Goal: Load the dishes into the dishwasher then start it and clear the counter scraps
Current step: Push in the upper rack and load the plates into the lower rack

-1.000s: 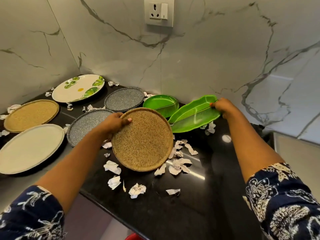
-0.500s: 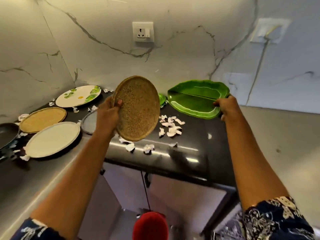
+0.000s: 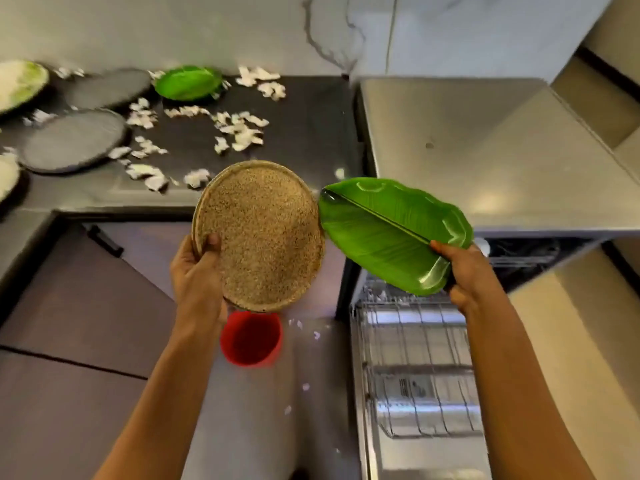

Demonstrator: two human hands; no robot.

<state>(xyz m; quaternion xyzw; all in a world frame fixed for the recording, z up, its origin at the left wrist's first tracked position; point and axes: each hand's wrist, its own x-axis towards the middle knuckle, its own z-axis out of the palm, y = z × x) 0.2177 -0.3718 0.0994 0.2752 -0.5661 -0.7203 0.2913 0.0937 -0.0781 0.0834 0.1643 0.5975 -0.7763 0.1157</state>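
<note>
My left hand grips the rim of a round speckled brown plate, held tilted in the air off the counter edge. My right hand grips one end of a green leaf-shaped dish, held just right of the brown plate and above the open dishwasher. The dishwasher's pulled-out wire rack lies below at lower right. White paper scraps are strewn over the black counter.
On the counter at the left are two grey speckled plates, a green bowl and a white-and-green plate. A red bin stands on the floor, with a few scraps around it. Steel top right.
Both hands have lifted their dishes off the counter and carried them right and toward me. The view has swung down to the open dishwasher and the floor.
</note>
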